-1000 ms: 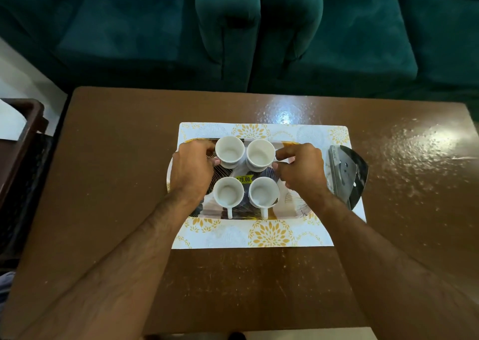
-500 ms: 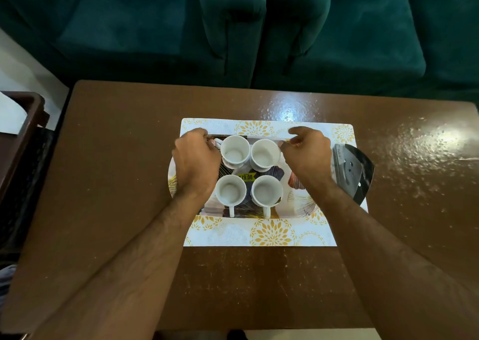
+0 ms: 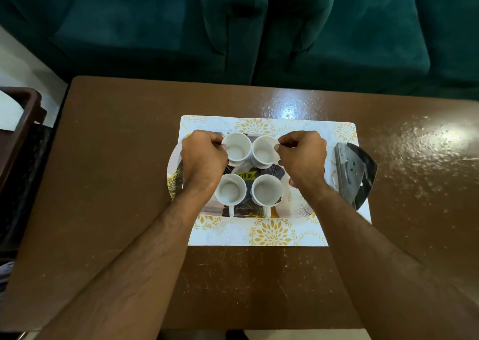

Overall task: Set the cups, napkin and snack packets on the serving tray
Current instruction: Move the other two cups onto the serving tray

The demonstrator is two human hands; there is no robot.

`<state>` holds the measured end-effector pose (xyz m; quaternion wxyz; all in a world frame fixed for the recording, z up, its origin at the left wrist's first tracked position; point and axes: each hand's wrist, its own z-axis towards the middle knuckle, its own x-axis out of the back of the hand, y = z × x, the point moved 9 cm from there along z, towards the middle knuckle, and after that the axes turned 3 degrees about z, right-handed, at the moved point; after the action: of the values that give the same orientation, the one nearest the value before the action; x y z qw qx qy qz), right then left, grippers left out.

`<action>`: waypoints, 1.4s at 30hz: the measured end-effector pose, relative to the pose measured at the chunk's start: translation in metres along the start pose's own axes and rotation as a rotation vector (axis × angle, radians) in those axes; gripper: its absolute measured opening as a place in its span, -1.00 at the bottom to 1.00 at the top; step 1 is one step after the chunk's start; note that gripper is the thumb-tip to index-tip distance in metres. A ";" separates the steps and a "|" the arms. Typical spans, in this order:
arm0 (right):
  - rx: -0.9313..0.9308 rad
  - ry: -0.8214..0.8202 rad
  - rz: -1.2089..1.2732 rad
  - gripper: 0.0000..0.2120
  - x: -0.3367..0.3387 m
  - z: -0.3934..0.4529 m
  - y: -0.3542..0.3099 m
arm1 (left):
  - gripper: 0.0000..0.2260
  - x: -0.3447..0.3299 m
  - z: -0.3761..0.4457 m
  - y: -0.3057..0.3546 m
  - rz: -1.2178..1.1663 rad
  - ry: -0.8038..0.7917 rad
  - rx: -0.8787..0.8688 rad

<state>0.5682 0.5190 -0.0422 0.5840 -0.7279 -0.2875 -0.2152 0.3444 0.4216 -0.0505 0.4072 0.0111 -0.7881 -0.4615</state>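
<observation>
Four cups (image 3: pixel 234 189) sit on the tray (image 3: pixel 174 174) mid-desk (image 3: pixel 116 158) — left hand (image 3: pixel 203 158) and right hand (image 3: pixel 302 155) each pinch a far cup.

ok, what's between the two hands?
Head view: the two far white cups, side by side between left hand and right hand.

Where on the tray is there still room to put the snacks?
The tray's right end, between the near right cup and the silvery packet, shows bare surface, partly under the right hand. The middle is crowded with four cups; the left hand covers the left end.
</observation>
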 end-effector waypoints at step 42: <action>0.125 -0.013 -0.095 -0.84 -0.005 0.008 -0.020 | -0.80 -0.003 0.013 0.019 0.114 -0.004 -0.183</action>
<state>0.5508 0.5292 -0.0329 0.6154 -0.6771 -0.3386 -0.2196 0.3445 0.4429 -0.0410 0.4307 -0.0719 -0.7426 -0.5078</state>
